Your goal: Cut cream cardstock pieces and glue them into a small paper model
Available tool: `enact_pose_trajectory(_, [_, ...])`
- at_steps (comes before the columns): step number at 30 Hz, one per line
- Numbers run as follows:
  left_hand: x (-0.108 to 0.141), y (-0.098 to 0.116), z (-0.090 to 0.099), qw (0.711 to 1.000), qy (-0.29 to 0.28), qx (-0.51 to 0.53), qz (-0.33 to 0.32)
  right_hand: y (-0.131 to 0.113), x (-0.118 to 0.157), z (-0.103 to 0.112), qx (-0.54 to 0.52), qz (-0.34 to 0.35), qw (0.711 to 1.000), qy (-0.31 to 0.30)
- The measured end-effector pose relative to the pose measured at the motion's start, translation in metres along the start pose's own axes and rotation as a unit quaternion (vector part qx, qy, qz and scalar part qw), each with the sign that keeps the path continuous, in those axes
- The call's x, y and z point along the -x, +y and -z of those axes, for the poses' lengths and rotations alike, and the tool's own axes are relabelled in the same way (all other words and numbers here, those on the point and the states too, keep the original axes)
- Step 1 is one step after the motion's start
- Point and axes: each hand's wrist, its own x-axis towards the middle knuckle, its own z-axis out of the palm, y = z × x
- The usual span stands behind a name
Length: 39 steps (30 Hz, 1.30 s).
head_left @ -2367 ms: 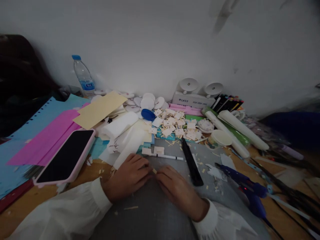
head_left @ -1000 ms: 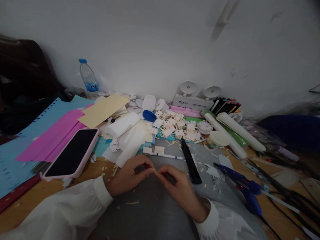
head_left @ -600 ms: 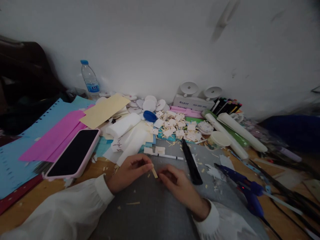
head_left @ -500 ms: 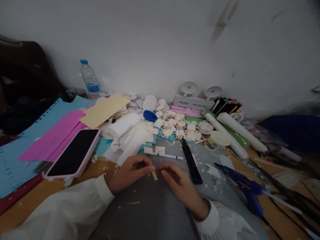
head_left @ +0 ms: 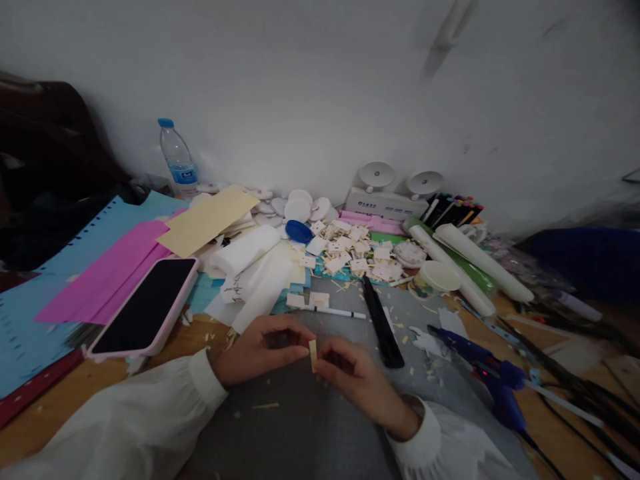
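Note:
A short pale-yellow strip (head_left: pixel 313 356) stands nearly upright between my two hands, above the grey mat (head_left: pixel 300 427). My left hand (head_left: pixel 267 350) pinches it from the left, thumb and forefinger at its edge. From the right, the closed thumb and fingers of my right hand (head_left: pixel 353 373) grip its lower part. Whether it is paper or thin wood I cannot tell. Just beyond my hands lie a white pen (head_left: pixel 340 313) and small pale cards (head_left: pixel 319 299). A black box cutter-like tool (head_left: pixel 383 323) rests to the right of them.
Small white cards with thin sticks (head_left: pixel 345 250) are heaped at the back. A phone (head_left: pixel 147 307) and coloured paper (head_left: pixel 107 270) lie on the left, near a water bottle (head_left: pixel 177 157). The right side holds a blue glue gun (head_left: pixel 487 370), a paper cup (head_left: pixel 434 279) and white rolls (head_left: pixel 483 263).
My right hand has moved left and closed on the strip, which earlier only my left hand held. The strip has turned more upright and shifted slightly right.

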Motion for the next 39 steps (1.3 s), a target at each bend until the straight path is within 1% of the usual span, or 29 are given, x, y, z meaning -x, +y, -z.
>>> enact_pose_trajectory(4, [0.000,0.001,0.002,0.999,-0.022,-0.014,-0.036,-0.003,0.003,0.000,-0.014,0.012,0.998,-0.056])
enact_pose_trajectory(6, [-0.001,0.002,0.002,0.998,-0.027,-0.032,-0.042,-0.004,0.004,0.001,-0.006,0.014,0.998,-0.061])
enact_pose_trajectory(10, [-0.002,0.003,0.003,0.997,-0.030,-0.056,-0.036,-0.006,0.003,0.003,0.022,0.026,0.999,-0.023])
enact_pose_trajectory(14, [-0.003,0.000,0.004,0.989,-0.026,-0.138,-0.048,-0.004,0.003,0.002,0.064,0.034,0.997,-0.011])
enact_pose_trajectory(17, [-0.003,-0.003,0.005,0.979,-0.041,-0.187,-0.064,-0.002,0.003,0.004,0.118,0.045,0.992,-0.011])
enact_pose_trajectory(18, [-0.003,-0.004,0.005,0.976,-0.047,-0.199,-0.070,-0.002,0.003,0.007,0.147,0.054,0.988,0.001])
enact_pose_trajectory(19, [-0.003,-0.005,0.005,0.973,-0.051,-0.210,-0.076,-0.002,0.003,0.012,0.185,0.068,0.980,0.029])
enact_pose_trajectory(20, [-0.003,-0.006,0.006,0.971,-0.056,-0.219,-0.082,-0.002,0.002,0.018,0.231,0.081,0.967,0.071])
enact_pose_trajectory(21, [-0.003,-0.007,0.006,0.968,-0.059,-0.226,-0.089,-0.001,0.001,0.026,0.285,0.093,0.946,0.123])
enact_pose_trajectory(22, [-0.003,-0.009,0.006,0.966,-0.063,-0.232,-0.096,0.000,0.000,0.034,0.344,0.101,0.916,0.178])
enact_pose_trajectory(24, [-0.004,-0.012,0.006,0.961,-0.065,-0.244,-0.111,0.003,-0.002,0.052,0.466,0.095,0.840,0.263])
enact_pose_trajectory(26, [-0.004,-0.016,0.006,0.955,-0.065,-0.263,-0.120,0.009,-0.003,0.065,0.568,0.065,0.762,0.302])
enact_pose_trajectory(27, [-0.004,-0.017,0.006,0.951,-0.066,-0.275,-0.122,0.012,-0.003,0.069,0.606,0.046,0.732,0.309])
enact_pose_trajectory(28, [-0.004,-0.018,0.006,0.948,-0.068,-0.286,-0.124,0.015,-0.002,0.071,0.633,0.025,0.709,0.309])
enact_pose_trajectory(29, [-0.005,-0.018,0.006,0.944,-0.070,-0.297,-0.125,0.018,-0.002,0.072,0.651,0.006,0.695,0.305])
enact_pose_trajectory(31, [-0.006,-0.019,0.006,0.939,-0.072,-0.314,-0.123,0.022,-0.001,0.070,0.669,-0.025,0.685,0.288])
enact_pose_trajectory(33, [-0.006,-0.019,0.005,0.935,-0.071,-0.324,-0.122,0.025,-0.001,0.069,0.669,-0.038,0.688,0.277])
enact_pose_trajectory(36, [-0.006,-0.019,0.005,0.931,-0.072,-0.336,-0.124,0.030,-0.001,0.070,0.660,-0.026,0.696,0.282])
enact_pose_trajectory(39, [-0.006,-0.021,0.005,0.927,-0.073,-0.344,-0.130,0.033,-0.001,0.074,0.657,-0.014,0.694,0.294])
